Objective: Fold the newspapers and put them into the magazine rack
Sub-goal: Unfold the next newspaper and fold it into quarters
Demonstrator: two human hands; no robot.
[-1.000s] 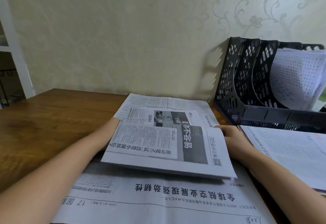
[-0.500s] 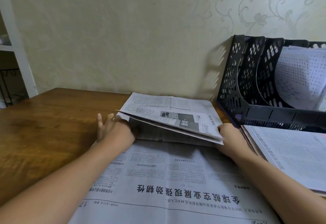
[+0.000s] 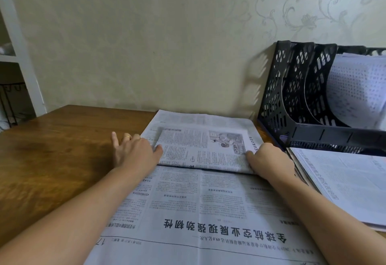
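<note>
Folded newspaper (image 3: 200, 149): lay flat toward the far edge of the wooden table (image 3: 52, 160), atop an open newspaper sheet (image 3: 198, 212). Left hand (image 3: 133, 152): fingers straight, thumb pressing the fold's left edge. Right hand (image 3: 269, 160): fingers curled, gripping its right edge. Black magazine rack (image 3: 292, 97): at the far right corner, papers inside. Paper stack (image 3: 344, 181): along the right edge.

A brown wooden table (image 3: 52, 160) stands against a pale wall. A large open newspaper (image 3: 204, 212) lies on it at centre. At far right stands a black perforated plastic magazine rack (image 3: 296, 101), with a stack of printed papers (image 3: 344, 181) nearer, at right.
</note>
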